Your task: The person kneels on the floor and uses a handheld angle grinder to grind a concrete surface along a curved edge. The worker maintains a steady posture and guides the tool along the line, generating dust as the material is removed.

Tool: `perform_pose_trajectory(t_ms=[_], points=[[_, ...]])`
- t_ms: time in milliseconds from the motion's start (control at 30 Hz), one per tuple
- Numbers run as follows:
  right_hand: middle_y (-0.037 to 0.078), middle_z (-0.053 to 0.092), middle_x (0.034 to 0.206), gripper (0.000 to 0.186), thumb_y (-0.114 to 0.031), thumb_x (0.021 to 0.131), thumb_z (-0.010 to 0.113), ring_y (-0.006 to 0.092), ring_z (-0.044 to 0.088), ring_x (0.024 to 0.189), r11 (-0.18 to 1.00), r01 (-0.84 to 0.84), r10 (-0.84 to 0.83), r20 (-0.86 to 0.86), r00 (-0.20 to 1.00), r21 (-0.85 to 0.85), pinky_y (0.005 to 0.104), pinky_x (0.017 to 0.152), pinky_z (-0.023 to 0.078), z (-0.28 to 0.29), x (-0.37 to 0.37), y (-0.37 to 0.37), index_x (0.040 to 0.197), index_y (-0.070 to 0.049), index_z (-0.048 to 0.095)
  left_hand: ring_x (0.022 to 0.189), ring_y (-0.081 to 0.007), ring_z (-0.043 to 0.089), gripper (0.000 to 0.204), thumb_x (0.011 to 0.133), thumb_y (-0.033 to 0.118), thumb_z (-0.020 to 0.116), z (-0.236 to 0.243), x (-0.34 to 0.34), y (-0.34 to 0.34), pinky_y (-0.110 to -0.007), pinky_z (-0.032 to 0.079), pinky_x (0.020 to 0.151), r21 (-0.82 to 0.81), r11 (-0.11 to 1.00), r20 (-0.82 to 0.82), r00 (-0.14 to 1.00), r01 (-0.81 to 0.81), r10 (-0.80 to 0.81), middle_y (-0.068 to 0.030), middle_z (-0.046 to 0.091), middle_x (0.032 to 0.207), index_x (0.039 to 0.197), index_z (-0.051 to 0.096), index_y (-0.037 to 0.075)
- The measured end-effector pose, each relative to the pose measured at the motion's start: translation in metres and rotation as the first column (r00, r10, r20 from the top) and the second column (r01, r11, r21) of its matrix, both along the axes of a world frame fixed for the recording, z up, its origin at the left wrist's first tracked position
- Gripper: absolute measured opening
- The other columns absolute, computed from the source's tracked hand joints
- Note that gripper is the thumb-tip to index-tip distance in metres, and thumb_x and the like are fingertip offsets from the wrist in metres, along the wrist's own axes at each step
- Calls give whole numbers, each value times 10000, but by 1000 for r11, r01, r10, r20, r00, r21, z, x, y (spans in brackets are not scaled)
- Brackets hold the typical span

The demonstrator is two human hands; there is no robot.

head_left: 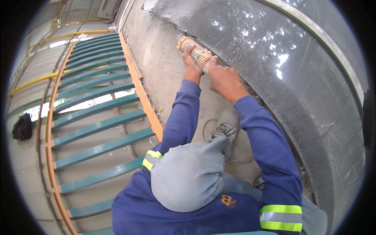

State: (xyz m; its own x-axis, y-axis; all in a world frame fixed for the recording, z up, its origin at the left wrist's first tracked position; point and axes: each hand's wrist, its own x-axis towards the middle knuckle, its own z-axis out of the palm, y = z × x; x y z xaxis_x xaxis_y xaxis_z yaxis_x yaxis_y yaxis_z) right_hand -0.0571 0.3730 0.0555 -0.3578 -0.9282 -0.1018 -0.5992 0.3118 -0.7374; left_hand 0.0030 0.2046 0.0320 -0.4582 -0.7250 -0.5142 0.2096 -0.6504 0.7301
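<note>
My left hand (191, 62) is wrapped round the body of a worn, dust-covered power tool with orange parts (194, 51), held at the upper middle of the head view. My right hand (223, 76) grips its near end, closer to me and further right. The tool's far end is at the edge of a large, dark grey speckled slab (274, 98), which fills the right side and has a pale band along it. Whether the tool touches the slab I cannot tell. The underside of that edge is hidden.
A long railing-like frame of teal slats (98, 103) with orange sides runs along my left. Yellow pipes (43, 80) and a black bundle (22, 127) are beyond it. A grey shoe (227, 119) and thin cable (207, 127) are on the dusty concrete floor (152, 62) below me.
</note>
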Motion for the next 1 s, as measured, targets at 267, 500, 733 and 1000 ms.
perform_pose_trajectory(t_ms=[267, 500, 733, 1000], points=[[271, 696, 853, 769, -84, 749, 636, 387, 712, 775, 999, -36, 36, -84, 996, -4, 472, 718, 573, 13, -6, 17, 1395, 162, 299, 729, -319, 660, 494, 766, 280, 673, 10, -1, 12, -462, 613, 663, 42, 999, -56, 998, 15, -13, -178, 586, 852, 1087, 470, -35], [267, 692, 803, 765, -96, 757, 639, 391, 707, 732, 998, -60, 61, -83, 995, 15, 468, 687, 570, 26, -7, 27, 1394, 160, 300, 670, -305, 642, 322, 772, 242, 644, 29, -3, 32, -440, 592, 607, 46, 998, -52, 998, -39, 42, -162, 579, 780, 968, 492, 38], [256, 688, 770, 762, -79, 768, 623, 381, 704, 702, 998, -50, 53, -75, 996, 31, 463, 655, 565, 25, -7, 30, 1409, 162, 290, 673, -301, 649, 368, 780, 254, 641, 29, -4, 37, -428, 600, 596, 25, 998, -4, 999, -53, 53, -169, 582, 813, 1008, 473, 19], [261, 687, 772, 755, -59, 750, 610, 374, 705, 694, 999, -36, 35, -79, 996, -11, 461, 634, 563, 11, -4, 20, 1401, 169, 301, 708, -315, 661, 391, 784, 267, 641, 14, 1, 21, -446, 604, 620, -44, 999, 6, 1000, -14, 14, -181, 591, 843, 1026, 481, 5]])
